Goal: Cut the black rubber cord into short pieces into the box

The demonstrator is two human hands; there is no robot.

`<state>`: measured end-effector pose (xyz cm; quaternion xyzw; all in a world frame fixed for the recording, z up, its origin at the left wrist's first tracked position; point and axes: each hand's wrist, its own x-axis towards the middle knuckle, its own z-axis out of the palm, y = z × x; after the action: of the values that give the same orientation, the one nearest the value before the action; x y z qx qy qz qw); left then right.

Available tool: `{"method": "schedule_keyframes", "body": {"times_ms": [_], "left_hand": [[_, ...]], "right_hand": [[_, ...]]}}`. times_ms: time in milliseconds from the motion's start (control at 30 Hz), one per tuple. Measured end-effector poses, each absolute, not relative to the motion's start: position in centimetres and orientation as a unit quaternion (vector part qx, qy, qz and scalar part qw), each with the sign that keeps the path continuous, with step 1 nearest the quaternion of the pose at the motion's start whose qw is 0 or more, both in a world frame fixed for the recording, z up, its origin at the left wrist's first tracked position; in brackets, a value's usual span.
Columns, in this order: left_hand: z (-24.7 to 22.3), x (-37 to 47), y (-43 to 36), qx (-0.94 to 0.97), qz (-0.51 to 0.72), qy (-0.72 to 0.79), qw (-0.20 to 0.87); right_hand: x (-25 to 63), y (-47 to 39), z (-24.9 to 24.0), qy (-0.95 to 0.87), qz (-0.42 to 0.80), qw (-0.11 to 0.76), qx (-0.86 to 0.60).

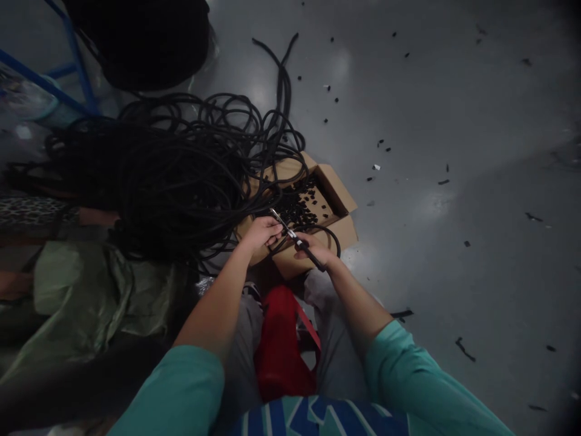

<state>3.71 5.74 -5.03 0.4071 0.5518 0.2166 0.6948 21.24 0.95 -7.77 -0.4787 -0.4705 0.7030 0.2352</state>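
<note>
My right hand [315, 248] is closed around a black-handled cutter [310, 255], whose narrow metal tip points up and left past my left fingers. My left hand [264, 232] is pinched on a black cord, close beside the metal part; the gripped bit is mostly hidden by the fingers. Under both hands stands an open cardboard box [338, 189] with many short black cord pieces [297, 209] inside. A loop of black cord [338, 242] arches over the box's near flap by my right hand.
A large tangle of black cord [181, 163] spreads left of the box and partly over it. Black scraps [443, 181] dot the grey floor. A red object [282, 345] stands between my legs. Green sheeting [109, 284], a black bag-like bulk [145, 42] and a blue frame [77, 60] lie left.
</note>
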Motion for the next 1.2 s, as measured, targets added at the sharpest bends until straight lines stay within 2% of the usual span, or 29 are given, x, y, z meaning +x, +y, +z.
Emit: {"method": "schedule_keyframes", "body": {"times_ms": [367, 633, 1200], "left_hand": [[-4.8, 3.1, 6.2, 0.403, 0.217, 0.560, 0.691], [-4.9, 3.4, 6.3, 0.424, 0.213, 0.611, 0.633], [-8.0, 3.6, 6.1, 0.533, 0.245, 0.603, 0.541]], "right_hand": [[21.2, 0.5, -7.6, -0.456, 0.685, 0.213, -0.526], [21.8, 0.7, -8.2, -0.457, 0.688, 0.203, -0.526], [20.1, 0.5, -8.5, -0.519, 0.567, 0.211, -0.603]]}}
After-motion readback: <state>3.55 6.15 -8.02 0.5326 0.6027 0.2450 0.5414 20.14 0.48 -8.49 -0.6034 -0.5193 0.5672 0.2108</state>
